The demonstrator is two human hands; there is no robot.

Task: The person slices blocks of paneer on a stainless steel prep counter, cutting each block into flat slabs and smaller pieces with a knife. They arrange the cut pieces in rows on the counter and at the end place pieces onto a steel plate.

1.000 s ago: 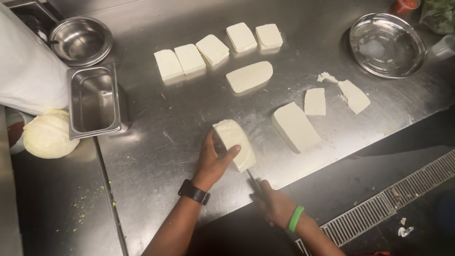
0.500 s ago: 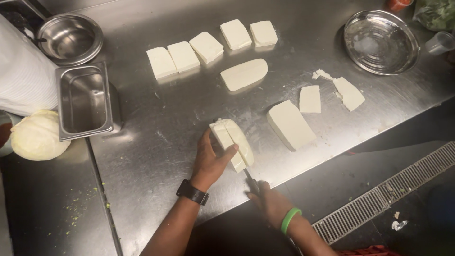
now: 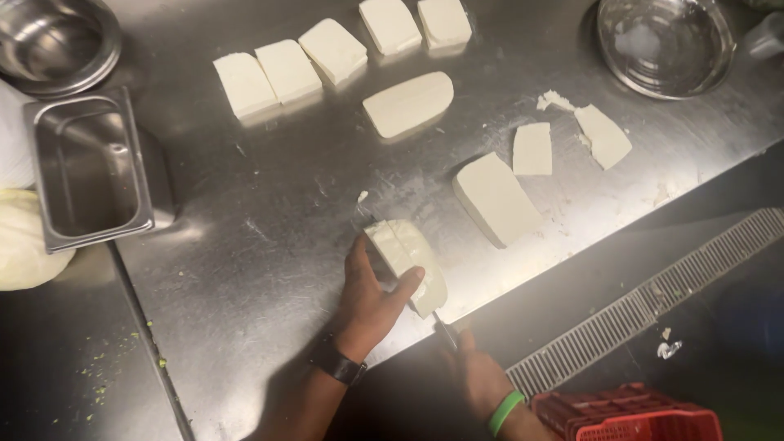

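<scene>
Left hand (image 3: pixel 369 300) grips block (image 3: pixel 406 263), unshifted; right hand (image 3: pixel 478 377) clenches knife (image 3: pixel 442 328), blade deeper; cut advancing.

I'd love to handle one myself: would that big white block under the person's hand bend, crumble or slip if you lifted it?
The white block probably stays fairly stiff: it holds straight cut edges under the left hand. It may break if gripped hard, since crumbs lie near the thin slices. It looks moist, and the steel table is smeared, so it may be slippery.
</scene>
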